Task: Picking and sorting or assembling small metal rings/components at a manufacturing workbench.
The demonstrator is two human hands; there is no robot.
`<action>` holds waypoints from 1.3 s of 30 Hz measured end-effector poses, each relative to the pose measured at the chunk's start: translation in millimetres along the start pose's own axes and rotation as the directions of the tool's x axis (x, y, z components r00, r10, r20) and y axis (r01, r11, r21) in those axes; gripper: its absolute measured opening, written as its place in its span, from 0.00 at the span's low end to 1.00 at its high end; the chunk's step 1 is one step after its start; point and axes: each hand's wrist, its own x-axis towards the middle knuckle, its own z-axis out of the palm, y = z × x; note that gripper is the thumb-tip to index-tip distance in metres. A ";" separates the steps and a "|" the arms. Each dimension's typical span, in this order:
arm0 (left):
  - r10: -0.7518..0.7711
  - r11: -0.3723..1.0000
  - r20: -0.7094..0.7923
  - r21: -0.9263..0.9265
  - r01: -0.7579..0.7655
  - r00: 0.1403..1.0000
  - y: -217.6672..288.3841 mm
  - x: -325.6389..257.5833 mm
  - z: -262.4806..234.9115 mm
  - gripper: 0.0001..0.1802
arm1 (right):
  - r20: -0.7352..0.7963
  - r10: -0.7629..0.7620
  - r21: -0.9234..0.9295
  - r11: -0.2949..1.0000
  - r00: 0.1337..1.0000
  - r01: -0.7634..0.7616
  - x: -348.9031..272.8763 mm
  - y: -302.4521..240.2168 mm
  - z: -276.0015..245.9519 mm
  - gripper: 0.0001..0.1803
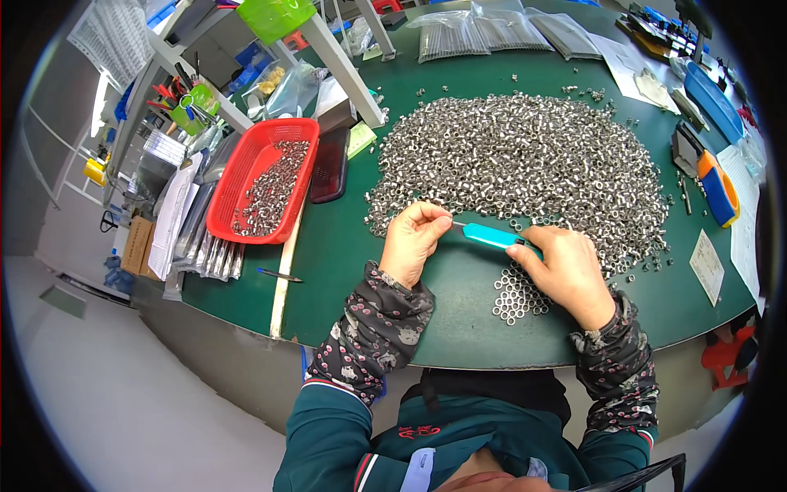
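Note:
My right hand (566,266) is closed around a teal-handled tool (490,236) with a thin metal tip that points left. At that tip, the thumb and fingertips of my left hand (414,239) are pinched together; whatever sits between them is too small and covered to make out. Just beyond both hands spreads a big heap of small metal rings (516,160). A flat cluster of similar rings (515,297) lies on the green table (459,328), beside and below my right hand.
A red plastic basket (220,209), part-filled with small metal pieces, stands at the left, with a dark tray (329,164) next to it. A pen (279,275) lies nearer. Bagged parts (451,37) line the back; an orange-and-blue tool (719,190) is at right.

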 end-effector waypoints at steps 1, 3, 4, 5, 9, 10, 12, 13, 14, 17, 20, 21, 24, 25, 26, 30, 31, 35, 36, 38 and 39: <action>0.005 1.000 -0.019 0.015 -0.005 1.000 -0.3 -0.2 0.2 0.05 | -0.045 -0.013 -0.050 0.999 0.999 0.011 -1.4 -2.1 1.0 0.16; 0.009 0.999 -0.037 0.031 -0.008 0.999 -0.6 -0.1 0.0 0.04 | -0.091 -0.026 -0.100 0.995 0.996 0.017 -4.1 -5.3 3.1 0.16; -0.007 1.000 -0.038 0.025 0.008 0.999 -0.6 0.4 -0.9 0.04 | -0.126 -0.059 -0.157 0.987 0.990 0.039 -5.3 -6.6 4.2 0.16; -0.023 1.000 -0.040 0.018 0.023 0.999 -0.1 0.8 -1.6 0.04 | -0.159 -0.094 -0.215 0.975 0.983 0.058 -6.2 -7.7 5.0 0.16; -0.062 0.998 -0.052 0.001 0.062 0.997 2.1 1.7 -3.4 0.05 | -0.239 -0.190 -0.240 0.962 0.952 0.132 -7.3 -9.5 8.8 0.15; -0.074 0.997 -0.059 -0.014 0.073 0.996 2.1 1.7 -4.3 0.05 | -0.255 -0.228 -0.269 0.950 0.940 0.157 -6.8 -9.4 10.2 0.15; -0.085 0.996 -0.066 -0.029 0.084 0.994 1.6 1.5 -6.1 0.05 | -0.270 -0.267 -0.300 0.936 0.925 0.182 -6.2 -8.1 10.8 0.14; -0.081 0.995 -0.048 -0.066 0.078 0.996 1.0 1.6 -7.1 0.05 | -0.242 -0.205 -0.237 0.960 0.948 0.147 -6.0 -5.5 9.8 0.15; -0.077 0.992 -0.031 -0.104 0.073 0.997 0.5 1.7 -8.0 0.06 | -0.210 -0.143 -0.174 0.979 0.967 0.107 -5.6 -3.3 8.9 0.15; -0.079 0.991 -0.024 -0.113 0.076 0.997 -1.2 2.2 -9.8 0.06 | -0.135 -0.089 -0.070 0.994 0.987 0.080 -3.9 0.3 8.7 0.16; -0.086 0.991 -0.009 -0.107 0.085 0.996 -1.4 2.6 -9.1 0.06 | -0.092 -0.051 -0.029 0.998 0.994 0.048 -2.1 1.4 7.6 0.17; -0.087 0.991 -0.010 -0.107 0.085 0.996 -1.1 2.3 -8.6 0.06 | -0.091 -0.051 -0.027 0.998 0.995 0.049 -1.5 1.7 7.1 0.17; -0.075 0.994 -0.002 -0.082 0.074 0.997 -0.8 1.7 -6.9 0.06 | -0.055 -0.035 0.007 0.999 0.998 0.036 0.1 2.6 5.1 0.17; -0.066 0.995 0.003 -0.076 0.066 0.998 -0.4 1.6 -6.5 0.06 | -0.026 -0.009 0.029 1.000 1.000 0.010 0.7 2.2 3.6 0.16; -0.056 0.996 0.008 -0.070 0.057 0.998 0.1 1.3 -6.1 0.05 | 0.003 0.015 0.051 0.999 1.000 -0.016 0.9 1.7 2.4 0.16; -0.056 0.998 -0.010 -0.006 0.056 0.998 1.3 0.8 -4.2 0.05 | -0.020 0.008 0.005 1.000 1.000 -0.008 -0.9 -1.2 0.5 0.16; -0.076 0.997 -0.011 0.018 0.076 0.997 1.9 1.1 -4.2 0.05 | -0.040 -0.003 -0.043 0.999 0.999 0.001 -1.5 -2.1 0.3 0.16; -0.106 0.993 0.000 0.055 0.106 0.994 2.2 2.1 -5.2 0.05 | -0.139 -0.095 -0.183 0.981 0.986 0.069 -4.2 -3.6 2.1 0.16; -0.106 0.993 -0.001 0.056 0.106 0.994 2.2 2.2 -5.5 0.05 | -0.139 -0.095 -0.182 0.981 0.986 0.069 -4.5 -4.1 2.5 0.16; -0.128 0.992 0.004 0.017 0.128 0.992 2.5 2.4 -6.1 0.05 | -0.193 -0.177 -0.240 0.962 0.965 0.129 -4.5 -5.3 3.0 0.14; -0.128 0.992 0.004 0.018 0.128 0.992 2.0 2.6 -7.0 0.05 | -0.194 -0.177 -0.239 0.962 0.965 0.129 -4.4 -5.9 3.1 0.14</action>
